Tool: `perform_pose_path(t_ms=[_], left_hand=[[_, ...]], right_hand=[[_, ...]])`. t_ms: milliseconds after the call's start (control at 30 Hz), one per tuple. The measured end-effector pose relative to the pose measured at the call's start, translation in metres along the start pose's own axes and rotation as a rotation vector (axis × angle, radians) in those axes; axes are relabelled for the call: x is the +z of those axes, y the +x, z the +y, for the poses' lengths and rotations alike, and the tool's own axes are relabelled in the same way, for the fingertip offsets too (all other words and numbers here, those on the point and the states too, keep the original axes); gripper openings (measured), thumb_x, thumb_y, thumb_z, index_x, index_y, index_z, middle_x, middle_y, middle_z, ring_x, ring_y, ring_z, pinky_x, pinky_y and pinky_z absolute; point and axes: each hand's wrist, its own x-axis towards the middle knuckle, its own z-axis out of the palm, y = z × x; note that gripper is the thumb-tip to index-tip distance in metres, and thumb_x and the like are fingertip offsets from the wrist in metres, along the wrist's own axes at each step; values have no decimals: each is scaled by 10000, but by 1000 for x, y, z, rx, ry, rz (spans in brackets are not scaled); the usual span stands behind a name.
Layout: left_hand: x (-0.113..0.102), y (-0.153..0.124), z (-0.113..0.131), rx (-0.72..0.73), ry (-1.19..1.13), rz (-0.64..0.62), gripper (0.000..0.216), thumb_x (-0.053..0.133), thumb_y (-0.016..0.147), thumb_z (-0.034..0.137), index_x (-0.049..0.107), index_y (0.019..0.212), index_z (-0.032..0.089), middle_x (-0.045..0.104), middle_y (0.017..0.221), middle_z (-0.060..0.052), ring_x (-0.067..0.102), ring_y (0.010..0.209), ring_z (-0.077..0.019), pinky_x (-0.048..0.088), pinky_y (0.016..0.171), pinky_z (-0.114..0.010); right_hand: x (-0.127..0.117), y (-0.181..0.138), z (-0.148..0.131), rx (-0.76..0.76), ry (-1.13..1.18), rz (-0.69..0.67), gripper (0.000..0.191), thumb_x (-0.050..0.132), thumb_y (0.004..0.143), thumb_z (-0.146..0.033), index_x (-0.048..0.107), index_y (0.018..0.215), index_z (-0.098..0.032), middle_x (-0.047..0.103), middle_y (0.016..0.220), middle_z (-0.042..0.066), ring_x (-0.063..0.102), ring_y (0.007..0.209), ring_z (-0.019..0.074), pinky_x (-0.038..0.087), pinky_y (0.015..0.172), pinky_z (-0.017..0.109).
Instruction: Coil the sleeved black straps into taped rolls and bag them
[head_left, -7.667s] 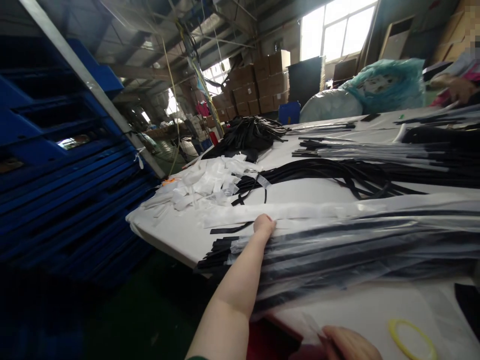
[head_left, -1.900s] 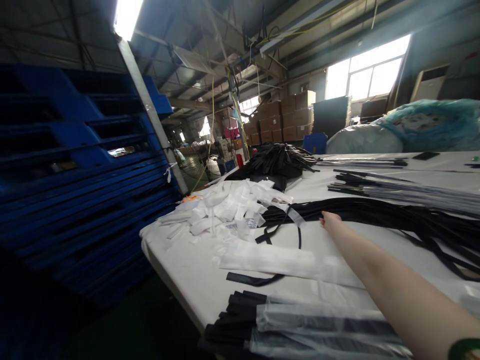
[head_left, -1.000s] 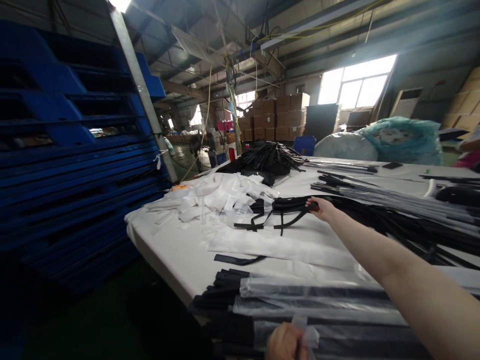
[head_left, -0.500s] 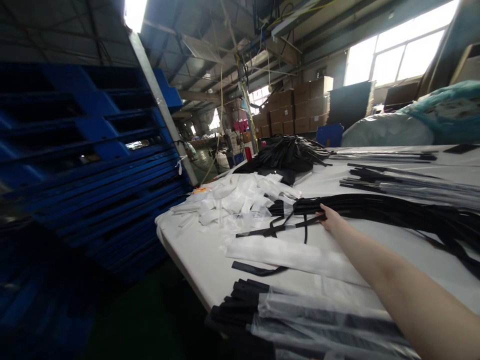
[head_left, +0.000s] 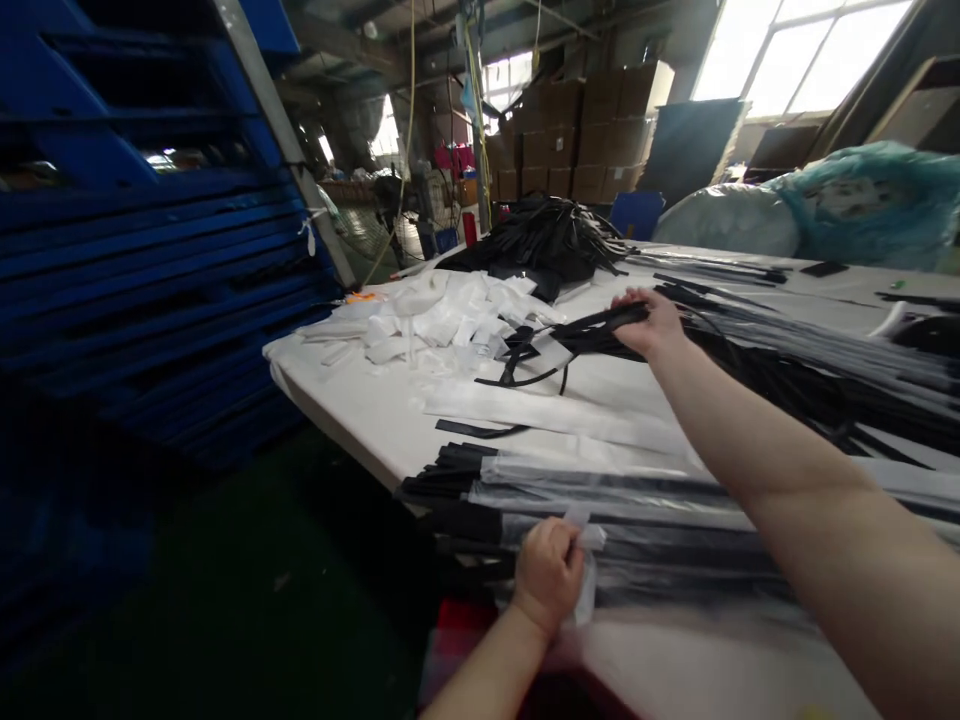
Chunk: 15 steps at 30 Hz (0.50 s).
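1. Black strips (head_left: 592,323): in the right hand (head_left: 649,322), fingers curled round several of them, gap narrow. Strips look raised at the hand and slope down left to the edge of the scrap pile.
2. Left hand (head_left: 551,570): near table edge, fingers closed on a see-through plastic piece (head_left: 587,590), its ends poking out past the fist. Exact shape of the piece hard to tell, blurred.
3. Just beyond left knuckles, and running off to the right: wrapped bundle (head_left: 675,545), dark lengths in clear film, bare black ends out at left.
4. Between the two hands: long white sleeve (head_left: 555,411), lying flat. Loose strap (head_left: 476,430) pokes out along its near side.
5. Right of and behind right wrist: more clear-wrapped dark lengths (head_left: 817,325), roughly side by side. Unwrapped black ones run under the forearm.
6. Left of right hand: scrap pile (head_left: 450,310), white and clear bits, loose. Dark heap (head_left: 544,240) behind it.
7. All on a white-covered table (head_left: 352,400).
8. Farther out: blue pallets (head_left: 150,270) stacked at left, cardboard boxes (head_left: 570,140) at back, teal bag (head_left: 877,210) back right.
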Motion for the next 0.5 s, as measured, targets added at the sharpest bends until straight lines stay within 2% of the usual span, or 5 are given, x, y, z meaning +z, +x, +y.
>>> perform_pose_path(t_ms=[133, 233, 367, 433, 500], left_hand=[[-6, 4, 6, -3, -31, -16, 114, 570, 816, 94, 641, 808, 184, 669, 776, -43, 639, 755, -183, 522, 736, -290], [-24, 3, 21, -3, -96, 11, 122, 568, 809, 104, 635, 744, 183, 671, 736, -35, 634, 715, -170, 519, 698, -274], [-86, -14, 58, 137, -148, 75, 191, 569, 740, 61, 668, 785, 218, 704, 753, -6, 658, 811, -181, 512, 879, -347], [-122, -26, 77, 277, -66, 119, 236, 578, 742, 78, 693, 815, 270, 723, 774, 21, 662, 1000, -230, 340, 1108, -505], [-147, -31, 90, 390, -18, 225, 168, 603, 777, 200, 713, 817, 320, 726, 775, 33, 636, 1115, -280, 217, 1152, -589]], right_hand=[[29, -81, -58, -179, 101, -386, 13, 610, 893, -180, 619, 900, -175, 635, 704, -59, 653, 700, 78, 592, 820, 275], [37, -151, -74, -174, 41, -452, 26, 626, 898, -188, 628, 925, -188, 640, 710, -62, 657, 696, 78, 589, 807, 272], [21, -230, -58, -31, 31, -453, 128, 698, 854, -263, 649, 950, -195, 618, 641, -67, 639, 630, 82, 590, 816, 289], [4, -270, -37, -2, 61, -439, 199, 774, 765, -284, 682, 918, -196, 605, 580, -82, 628, 599, 79, 578, 855, 285], [-12, -311, -11, 2, -12, -433, 223, 822, 668, -333, 723, 832, -221, 646, 577, -76, 640, 610, 86, 566, 825, 253]])
